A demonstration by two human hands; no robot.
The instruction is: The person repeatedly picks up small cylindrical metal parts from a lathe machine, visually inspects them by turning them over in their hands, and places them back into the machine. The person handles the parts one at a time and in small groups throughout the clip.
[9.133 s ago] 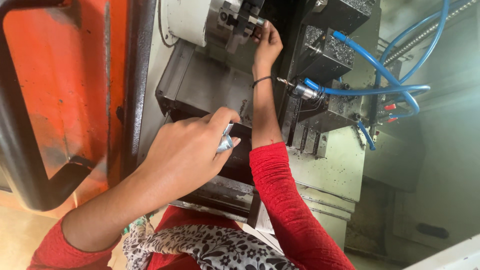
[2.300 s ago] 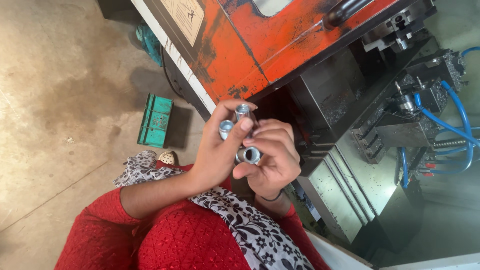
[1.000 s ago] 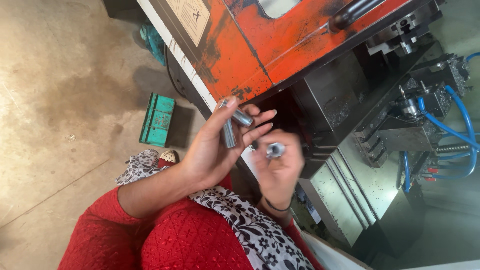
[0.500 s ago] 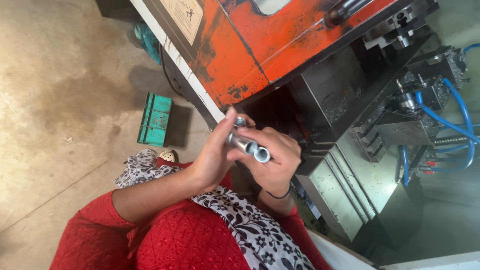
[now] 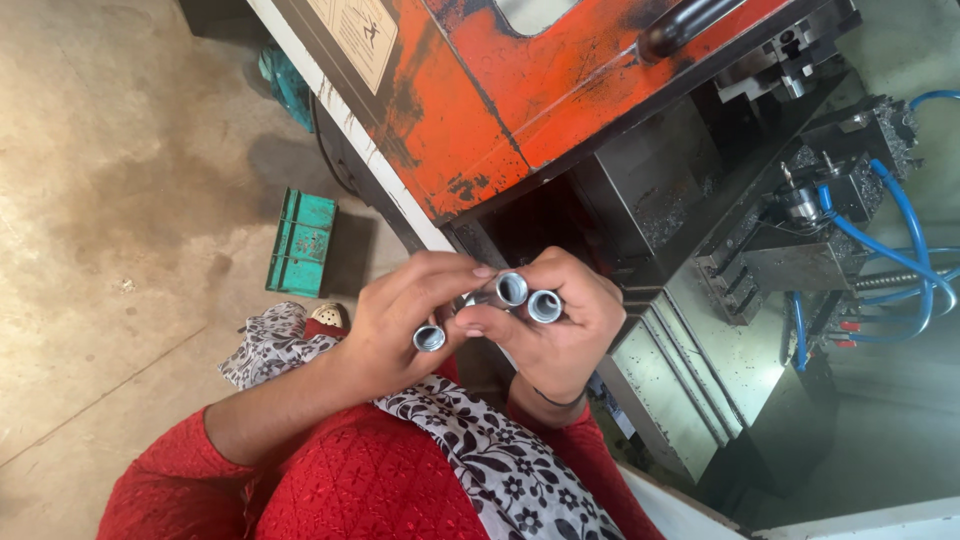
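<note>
1. Steel-grey, hollow metal sleeves sit in both hands, held in front of the person's chest and just below the dark opening of the machine.
2. One short sleeve (image 5: 429, 338) rests in the left hand (image 5: 400, 330), pinched low between the curled fingers and the thumb, its open end facing the camera.
3. Two more sleeves, the upper sleeve (image 5: 511, 288) and the right-hand sleeve (image 5: 545, 306), lie side by side and touching, their round bores also turned upward.
4. The right hand (image 5: 555, 330) is closed around the right-hand sleeve, with its thumb laid across below the pair; the left fingertips reach over to the upper sleeve, so both hands meet at that spot.
5. Both hands are grasping; neither is slack or spread.
6. The short sleeve lies left of and lower than the pair, near but apart from them.
7. Behind the hands stands the orange machine door (image 5: 500, 90), scuffed and worn, with a black handle (image 5: 690, 15) at its top.
8. To the right, blue hoses (image 5: 900, 220) curve over the grey tool block (image 5: 800, 200).
9. A teal box (image 5: 302, 243) lies on the concrete floor (image 5: 120, 180) to the left.
10. A black-and-white flowered scarf (image 5: 480, 450) drapes over the red sleeves of the person's clothing.
</note>
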